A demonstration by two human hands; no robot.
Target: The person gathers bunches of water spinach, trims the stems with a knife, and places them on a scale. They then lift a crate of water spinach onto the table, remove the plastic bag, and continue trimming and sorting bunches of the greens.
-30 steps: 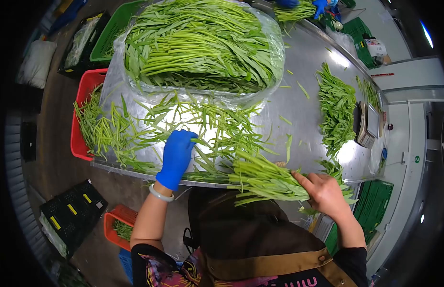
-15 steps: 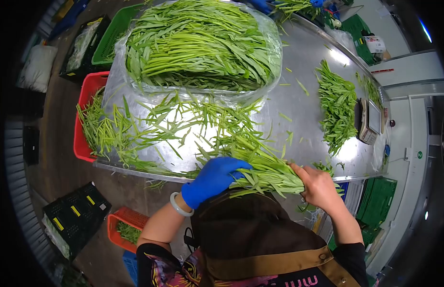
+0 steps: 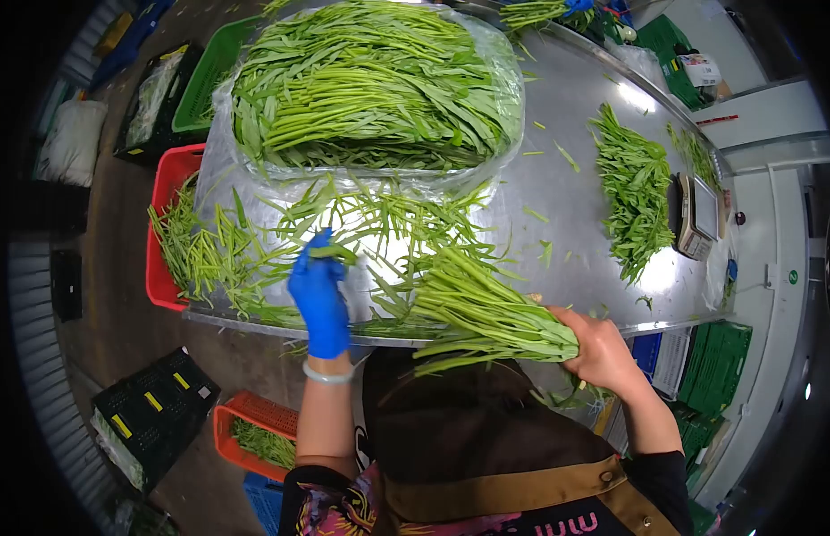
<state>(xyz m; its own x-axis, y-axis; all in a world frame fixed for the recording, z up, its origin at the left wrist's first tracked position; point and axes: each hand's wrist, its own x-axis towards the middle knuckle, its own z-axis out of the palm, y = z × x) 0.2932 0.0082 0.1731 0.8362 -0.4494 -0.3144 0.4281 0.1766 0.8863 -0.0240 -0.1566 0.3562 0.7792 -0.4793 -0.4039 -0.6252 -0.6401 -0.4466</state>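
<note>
My right hand (image 3: 599, 351), bare, is closed round a bunch of water spinach (image 3: 486, 308), its cut stems fanning out to the left over the table's near edge. My left hand (image 3: 318, 299), in a blue glove and slightly blurred, pinches a green leaf (image 3: 332, 254) above the loose scraps. Behind both hands, a big pile of water spinach (image 3: 379, 89) lies in an opened clear plastic bag (image 3: 509, 116). Loose stems and leaves (image 3: 388, 214) are strewn between the bag and my hands.
A red crate (image 3: 165, 241) with trimmings stands at the table's left end. On the right, a sorted heap of greens (image 3: 631, 192) lies beside a scale (image 3: 699, 219). An orange basket (image 3: 241, 451) and a black crate (image 3: 156, 415) are on the floor. Another person's gloved hand (image 3: 578, 7) shows at the top.
My left hand has left the bunch and moved left and away from me with a leaf in its fingers. My right hand keeps hold of the bunch, which now shows more fully.
</note>
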